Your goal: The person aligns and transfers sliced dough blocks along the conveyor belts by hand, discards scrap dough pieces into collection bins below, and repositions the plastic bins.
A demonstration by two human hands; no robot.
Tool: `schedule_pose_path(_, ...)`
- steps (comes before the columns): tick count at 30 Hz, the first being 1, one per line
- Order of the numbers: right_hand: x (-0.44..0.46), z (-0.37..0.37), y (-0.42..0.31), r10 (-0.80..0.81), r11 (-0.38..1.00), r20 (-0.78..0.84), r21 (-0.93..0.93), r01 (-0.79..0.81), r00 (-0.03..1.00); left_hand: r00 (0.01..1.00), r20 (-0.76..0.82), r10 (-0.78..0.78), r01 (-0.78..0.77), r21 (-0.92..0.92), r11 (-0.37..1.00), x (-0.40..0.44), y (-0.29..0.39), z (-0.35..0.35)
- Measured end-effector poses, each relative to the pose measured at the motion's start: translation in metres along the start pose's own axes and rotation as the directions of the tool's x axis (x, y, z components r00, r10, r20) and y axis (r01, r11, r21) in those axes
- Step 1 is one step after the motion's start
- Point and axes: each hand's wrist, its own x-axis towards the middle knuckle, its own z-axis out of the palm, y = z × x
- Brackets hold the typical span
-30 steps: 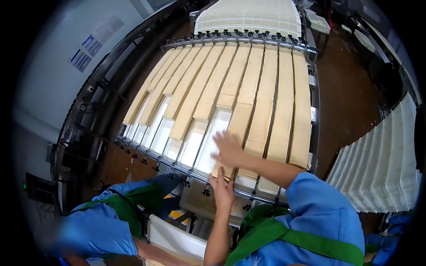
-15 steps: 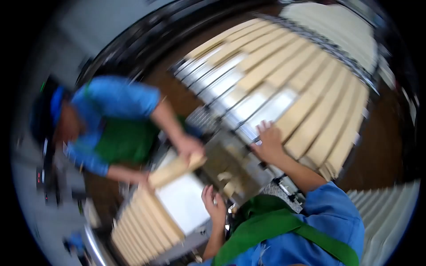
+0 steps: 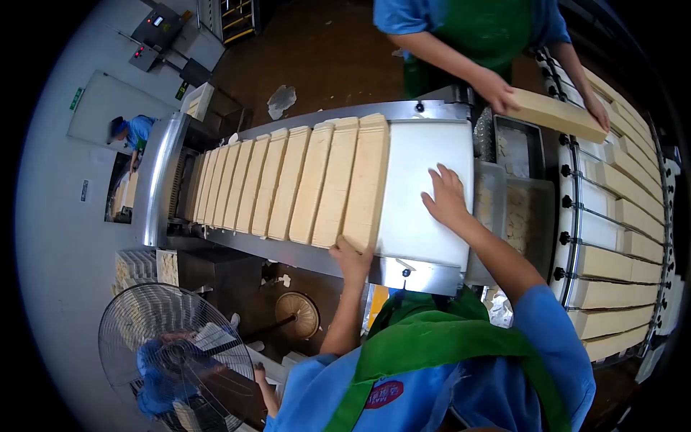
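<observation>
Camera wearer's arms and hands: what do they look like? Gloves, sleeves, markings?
Left hand and right hand are ungloved, with no wristwear or cables visible. Forearms are bare below the short blue cloth sleeves. Over the blue top runs a green cloth apron; a red badge with pale lettering, not fully legible, marks the chest.

The head-worn camera looks forward and down, from close above, onto pale slabs (image 3: 291, 183).

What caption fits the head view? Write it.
Left hand at the endmost pale slab, right hand over the white surface.
</observation>
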Motion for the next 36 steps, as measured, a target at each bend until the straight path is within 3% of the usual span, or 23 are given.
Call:
schedule_pose_path(3, 0.066, 0.04, -0.028, 0.088, 0.992, 0.086, -0.098, -0.08, 0.992, 0.992, 0.109, -0.07, 0.083, -0.124, 0.989, 0.008, 0.024, -0.006)
schedule_pose_path(5, 0.107, 0.064, -0.04, 0.121, 0.979, 0.111, -0.175, -0.1, 0.986, 0.996, 0.087, 0.0, 0.011, -0.127, 0.992, 0.012, 0.024, 0.001)
schedule_pose_path(6, 0.125, 0.069, -0.047, 0.129, 0.977, 0.133, -0.185, -0.104, 0.983, 0.993, 0.11, -0.034, 0.052, -0.157, 0.986, 0.013, 0.023, 0.004)
schedule_pose_path(11, 0.189, 0.085, -0.077, 0.129, 0.97, 0.168, -0.227, -0.089, 0.977, 0.978, 0.206, 0.028, -0.016, -0.061, 0.998, 0.017, 0.031, -0.005)
schedule_pose_path(13, 0.201, 0.086, -0.086, 0.226, 0.947, 0.2, -0.277, -0.166, 0.953, 0.972, 0.221, 0.077, -0.128, 0.228, 0.965, 0.018, 0.028, -0.003)
schedule_pose_path(14, 0.203, 0.086, -0.088, 0.236, 0.943, 0.2, -0.284, -0.174, 0.951, 0.972, 0.181, 0.149, -0.192, 0.249, 0.949, 0.019, 0.018, 0.005)
schedule_pose_path(16, 0.202, 0.074, -0.087, 0.304, 0.933, 0.279, -0.278, -0.227, 0.911, 0.963, 0.251, 0.095, -0.148, 0.203, 0.968, 0.02, 0.024, 0.002)
schedule_pose_path(18, 0.192, 0.056, -0.077, 0.388, 0.902, 0.232, -0.295, -0.316, 0.892, 0.947, 0.319, 0.037, -0.088, 0.147, 0.985, 0.023, 0.03, 0.001)
schedule_pose_path(23, 0.142, 0.001, -0.019, 0.67, 0.736, 0.066, -0.191, -0.649, 0.74, 0.894, 0.413, 0.176, -0.187, -0.016, 0.982, 0.025, 0.052, 0.004)
schedule_pose_path(24, 0.129, -0.012, -0.017, 0.618, 0.758, 0.057, -0.305, -0.576, 0.784, 0.888, 0.42, 0.188, -0.21, 0.007, 0.978, 0.024, 0.06, 0.008)
schedule_pose_path(26, 0.11, 0.008, 0.036, 0.549, 0.792, -0.122, -0.237, -0.562, 0.827, 0.896, 0.388, 0.217, -0.245, 0.024, 0.969, 0.02, 0.071, 0.027)
schedule_pose_path(27, 0.103, -0.02, 0.026, 0.675, 0.726, -0.039, -0.139, -0.673, 0.737, 0.907, 0.352, 0.233, -0.236, -0.035, 0.971, 0.019, 0.077, 0.031)
schedule_pose_path(28, 0.092, -0.02, 0.042, 0.772, 0.635, -0.087, 0.063, -0.77, 0.63, 0.895, 0.318, 0.313, -0.325, -0.016, 0.946, 0.019, 0.08, 0.04)
schedule_pose_path(31, 0.036, -0.068, 0.067, 0.873, 0.485, -0.186, 0.432, -0.76, 0.45, 0.867, 0.279, 0.412, -0.386, -0.147, 0.911, 0.012, 0.111, 0.056)
schedule_pose_path(33, -0.009, -0.112, 0.088, 0.871, 0.491, -0.313, 0.533, -0.689, 0.378, 0.85, 0.256, 0.46, -0.379, -0.309, 0.872, -0.002, 0.147, 0.071)
schedule_pose_path(36, -0.073, -0.176, 0.13, 0.877, 0.446, -0.44, 0.597, -0.667, 0.193, 0.734, 0.289, 0.614, -0.526, -0.329, 0.784, -0.03, 0.213, 0.085)
